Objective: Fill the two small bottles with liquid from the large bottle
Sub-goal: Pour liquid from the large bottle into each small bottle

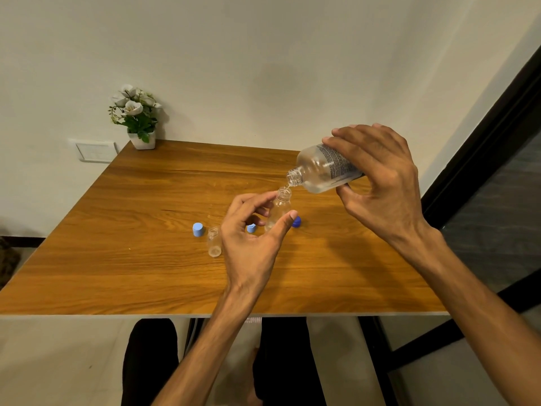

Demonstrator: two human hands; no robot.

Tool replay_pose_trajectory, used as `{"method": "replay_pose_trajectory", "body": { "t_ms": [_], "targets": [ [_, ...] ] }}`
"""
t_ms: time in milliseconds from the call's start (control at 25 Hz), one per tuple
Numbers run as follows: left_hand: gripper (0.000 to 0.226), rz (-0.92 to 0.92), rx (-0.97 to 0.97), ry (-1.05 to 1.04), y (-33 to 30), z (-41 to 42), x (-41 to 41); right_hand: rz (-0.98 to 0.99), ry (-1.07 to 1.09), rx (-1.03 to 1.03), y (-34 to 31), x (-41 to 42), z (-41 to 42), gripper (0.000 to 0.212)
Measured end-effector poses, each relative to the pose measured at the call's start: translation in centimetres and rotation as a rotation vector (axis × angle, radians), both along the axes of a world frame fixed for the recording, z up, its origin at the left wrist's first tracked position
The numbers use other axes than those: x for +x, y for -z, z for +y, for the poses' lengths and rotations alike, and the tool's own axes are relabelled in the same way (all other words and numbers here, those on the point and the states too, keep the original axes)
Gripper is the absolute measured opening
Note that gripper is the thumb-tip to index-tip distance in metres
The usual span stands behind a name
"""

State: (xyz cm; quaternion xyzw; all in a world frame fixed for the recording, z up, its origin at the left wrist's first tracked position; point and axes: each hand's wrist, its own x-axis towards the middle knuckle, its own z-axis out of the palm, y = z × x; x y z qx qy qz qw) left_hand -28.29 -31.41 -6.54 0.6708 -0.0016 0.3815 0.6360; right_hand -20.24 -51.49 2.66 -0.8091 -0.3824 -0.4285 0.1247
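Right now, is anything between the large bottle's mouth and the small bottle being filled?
Nothing visible. The large bottle, tilted in the right hand, has its open mouth just above the uncapped neck of the small bottle held by the left hand. The caps lie on the table.

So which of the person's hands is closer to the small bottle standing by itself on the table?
The left. The left hand is just right of the empty small bottle, nearly touching it, while steadying another bottle. The right hand is raised far to the right, tipping the large bottle.
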Motion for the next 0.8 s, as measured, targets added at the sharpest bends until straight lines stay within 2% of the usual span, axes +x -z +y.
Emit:
{"method": "replay_pose_trajectory", "body": {
  "t_ms": [800],
  "targets": [
    [0.039, 0.003, -0.033, 0.003, 0.4, 0.06, -0.11, -0.022, -0.013, -0.018, -0.65, 0.1, 0.2, 0.058]
  ]
}}
